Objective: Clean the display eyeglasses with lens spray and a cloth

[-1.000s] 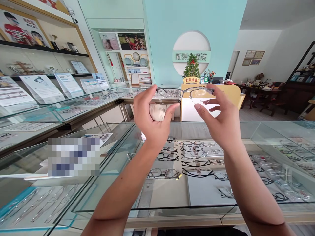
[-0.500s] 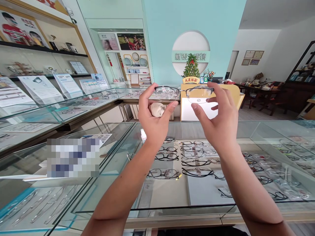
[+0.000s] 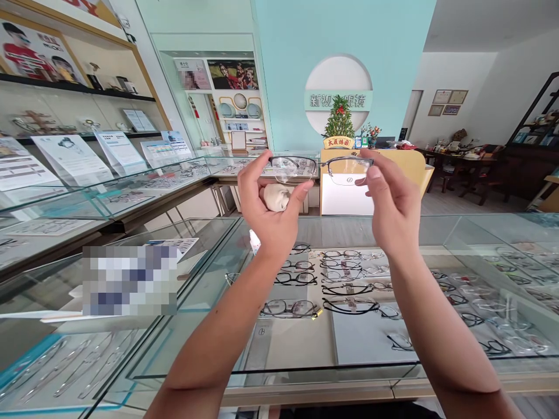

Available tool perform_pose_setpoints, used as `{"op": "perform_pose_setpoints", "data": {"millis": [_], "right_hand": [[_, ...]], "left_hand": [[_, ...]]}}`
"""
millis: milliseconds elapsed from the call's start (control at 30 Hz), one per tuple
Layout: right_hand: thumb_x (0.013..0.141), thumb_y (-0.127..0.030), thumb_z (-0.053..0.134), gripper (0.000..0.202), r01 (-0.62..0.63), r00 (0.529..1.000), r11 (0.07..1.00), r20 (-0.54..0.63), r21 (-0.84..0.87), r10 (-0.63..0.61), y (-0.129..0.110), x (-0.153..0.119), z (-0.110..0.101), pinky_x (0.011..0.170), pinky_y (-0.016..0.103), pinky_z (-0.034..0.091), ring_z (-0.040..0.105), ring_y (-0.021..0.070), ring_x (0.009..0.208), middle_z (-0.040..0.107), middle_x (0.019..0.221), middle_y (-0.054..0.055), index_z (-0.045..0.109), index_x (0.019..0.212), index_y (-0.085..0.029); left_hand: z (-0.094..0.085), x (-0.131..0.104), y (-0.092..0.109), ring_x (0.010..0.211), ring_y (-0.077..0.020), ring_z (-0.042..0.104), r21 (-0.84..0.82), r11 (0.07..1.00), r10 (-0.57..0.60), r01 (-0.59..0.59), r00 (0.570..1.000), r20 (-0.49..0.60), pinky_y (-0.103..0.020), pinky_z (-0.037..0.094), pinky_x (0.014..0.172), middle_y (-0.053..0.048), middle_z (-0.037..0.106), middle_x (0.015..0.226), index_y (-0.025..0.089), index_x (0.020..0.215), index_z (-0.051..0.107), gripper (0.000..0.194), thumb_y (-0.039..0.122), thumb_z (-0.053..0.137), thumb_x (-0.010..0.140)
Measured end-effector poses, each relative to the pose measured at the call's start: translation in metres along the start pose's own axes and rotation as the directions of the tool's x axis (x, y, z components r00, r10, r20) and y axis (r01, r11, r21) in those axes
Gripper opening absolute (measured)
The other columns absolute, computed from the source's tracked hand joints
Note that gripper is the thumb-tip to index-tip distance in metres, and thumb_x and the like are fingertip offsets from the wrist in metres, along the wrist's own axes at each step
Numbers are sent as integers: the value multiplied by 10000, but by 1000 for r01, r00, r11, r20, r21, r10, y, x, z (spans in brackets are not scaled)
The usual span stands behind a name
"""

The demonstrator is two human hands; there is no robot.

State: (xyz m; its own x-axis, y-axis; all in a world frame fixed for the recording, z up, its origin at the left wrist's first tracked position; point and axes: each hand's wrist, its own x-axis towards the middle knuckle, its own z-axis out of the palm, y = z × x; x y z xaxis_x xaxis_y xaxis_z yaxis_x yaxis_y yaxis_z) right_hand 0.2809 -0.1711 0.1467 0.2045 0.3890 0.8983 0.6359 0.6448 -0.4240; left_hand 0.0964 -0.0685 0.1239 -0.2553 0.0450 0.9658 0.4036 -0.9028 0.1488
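Observation:
A pair of half-rim eyeglasses [image 3: 293, 169] with a dark upper rim and clear lenses is held up level above the glass counter. My left hand [image 3: 275, 224] is closed on the left end of the frame, its thumb up near the lower edge of the left lens. Tucked in that same palm is a crumpled off-white cloth [image 3: 276, 198]. On the other side, my right hand [image 3: 396, 212] pinches the right end of the frame between thumb and fingers. The temples are mostly hidden by my hands.
Under the glass counter [image 3: 305, 372] lie several rows of eyeglasses [image 3: 349, 288]. A small white bottle [image 3: 254, 240] stands behind my left forearm. Papers [image 3: 65, 315], partly blurred out, lie at the left. Farther back are a yellow-and-white reception desk [image 3: 349, 201] and a potted plant [image 3: 339, 119].
My right thumb has moved up and right, from below the right lens onto the frame's right end. The eyeglasses and my left hand have shifted slightly left.

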Motion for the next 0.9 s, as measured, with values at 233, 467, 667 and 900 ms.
{"op": "perform_pose_setpoints", "data": {"millis": [233, 467, 667, 900], "right_hand": [[1136, -595, 490, 436, -56, 994, 993, -85, 100, 65, 3, 5, -1, 893, 517, 659, 784, 259, 934, 821, 1244, 81, 818, 1249, -330], [1142, -638, 442, 492, 3, 997, 993, -72, 116, 5, 1, 1, -1, 898, 523, 635, 782, 296, 1023, 783, 1077, 90, 793, 1293, -328], [1146, -667, 386, 532, -27, 999, 993, -28, 112, 31, 5, 2, 0, 843, 495, 639, 775, 272, 935, 735, 1003, 79, 736, 1354, -324], [1150, -636, 389, 478, -49, 999, 991, -7, 125, 51, 17, 4, 1, 803, 444, 623, 764, 233, 861, 723, 1026, 63, 703, 1356, -342]], "left_hand": [[5, -5, -6, 1142, -250, 721, 5, 1000, 5, -5, 999, 50, -484, 618, 1050, -85, 667, 1483, 342, 1550, 521, 712, 624, 805, 961], [9, -7, -10, 1196, -269, 707, -120, 991, -54, 64, 995, 89, -522, 601, 1104, -83, 676, 1470, 353, 1514, 541, 692, 645, 809, 947], [11, -10, -8, 1247, -277, 710, -76, 994, -69, 75, 994, 90, -475, 642, 1046, -93, 693, 1454, 343, 1495, 566, 668, 643, 807, 949], [13, -10, -8, 1238, -264, 723, -15, 1000, -19, 20, 998, 60, -420, 668, 951, -98, 706, 1437, 333, 1509, 573, 635, 622, 778, 982]]}}
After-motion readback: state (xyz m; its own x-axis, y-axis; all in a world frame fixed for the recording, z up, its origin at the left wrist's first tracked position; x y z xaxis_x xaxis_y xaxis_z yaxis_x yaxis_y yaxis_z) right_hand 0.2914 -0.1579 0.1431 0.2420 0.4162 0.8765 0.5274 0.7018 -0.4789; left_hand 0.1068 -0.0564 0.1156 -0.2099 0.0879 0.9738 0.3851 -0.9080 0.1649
